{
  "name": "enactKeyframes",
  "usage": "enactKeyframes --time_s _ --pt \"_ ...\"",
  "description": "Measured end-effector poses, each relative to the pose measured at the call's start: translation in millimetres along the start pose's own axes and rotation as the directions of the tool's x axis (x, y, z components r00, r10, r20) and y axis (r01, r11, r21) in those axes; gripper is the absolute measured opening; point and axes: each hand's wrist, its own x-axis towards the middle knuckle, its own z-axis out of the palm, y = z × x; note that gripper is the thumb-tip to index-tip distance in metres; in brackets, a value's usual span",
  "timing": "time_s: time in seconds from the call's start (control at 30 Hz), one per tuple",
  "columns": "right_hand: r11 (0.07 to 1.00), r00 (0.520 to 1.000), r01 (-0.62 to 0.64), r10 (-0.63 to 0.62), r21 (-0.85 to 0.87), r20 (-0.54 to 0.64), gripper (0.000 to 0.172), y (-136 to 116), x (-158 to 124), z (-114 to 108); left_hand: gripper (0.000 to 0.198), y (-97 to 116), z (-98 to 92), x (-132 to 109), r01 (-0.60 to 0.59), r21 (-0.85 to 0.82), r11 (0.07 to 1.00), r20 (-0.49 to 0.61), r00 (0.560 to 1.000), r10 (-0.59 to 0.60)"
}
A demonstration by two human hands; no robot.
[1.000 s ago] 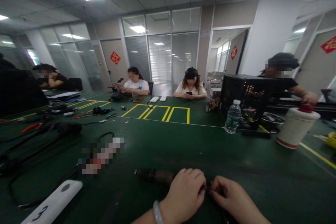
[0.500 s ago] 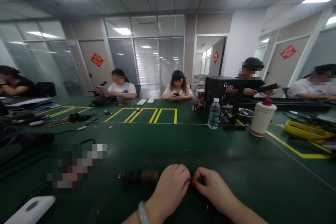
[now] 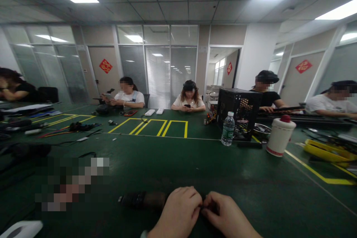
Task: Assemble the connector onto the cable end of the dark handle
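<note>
A dark, cylindrical tool [image 3: 152,200] lies on the green table, its narrow metal tip pointing left. It looks like the body of a power tool, but the exact kind is unclear. My left hand [image 3: 181,208] is closed over the right part of this tool and hides it. Close beside it, my right hand [image 3: 223,210] has thumb and index finger pinched together at the tool's right end. Whatever small piece sits between those fingers is too dark and covered to make out. Both hands nearly touch at the fingertips.
A water bottle [image 3: 228,129], a black computer case [image 3: 238,108] and a white bottle with a red cap [image 3: 280,137] stand ahead to the right. A yellow tray [image 3: 320,150] is at far right. Cables [image 3: 25,150] and a blurred-out item [image 3: 74,187] lie left. Several people sit opposite.
The view has tilted up slightly, so my hands and the tool appear lower. Both hands keep about the same grip. Across the table, a person on the right has lowered a dark, flat object.
</note>
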Motion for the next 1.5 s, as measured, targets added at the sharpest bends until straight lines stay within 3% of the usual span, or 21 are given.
enactKeyframes --time_s 0.17,0.73,0.9,1.07,1.27,1.5 --pt "0.999 1.0 -0.008 0.008 -0.042 0.008 0.01 5 -1 1 0.021 -5 2.9 1 -0.009 -0.021 1.0 -0.004 1.0 0.009" --pt "0.998 1.0 -0.009 0.01 0.066 -0.023 0.008 11 6 3 0.019 -6 -1.0 2 0.004 -0.064 0.998 0.04 0.999 -0.002" --pt "0.998 1.0 0.006 -0.006 0.059 0.005 0.008 14 8 2 0.022 -10 3.1 2 -0.019 -0.088 0.996 0.022 1.0 0.021" --pt "1.0 1.0 -0.003 0.002 0.022 0.017 0.008 16 8 2 0.023 -7 1.4 0 0.037 -0.123 0.992 -0.038 0.998 -0.042" --pt "1.0 1.0 0.006 -0.006 0.013 0.002 0.008 20 7 4 0.022 -4 -2.6 0 0.077 -0.132 0.988 0.005 0.997 -0.077" --pt "1.0 0.999 -0.013 0.013 0.009 0.032 0.007 15 8 1 0.017 -6 -1.8 0 0.041 -0.131 0.99 -0.013 0.999 -0.044"
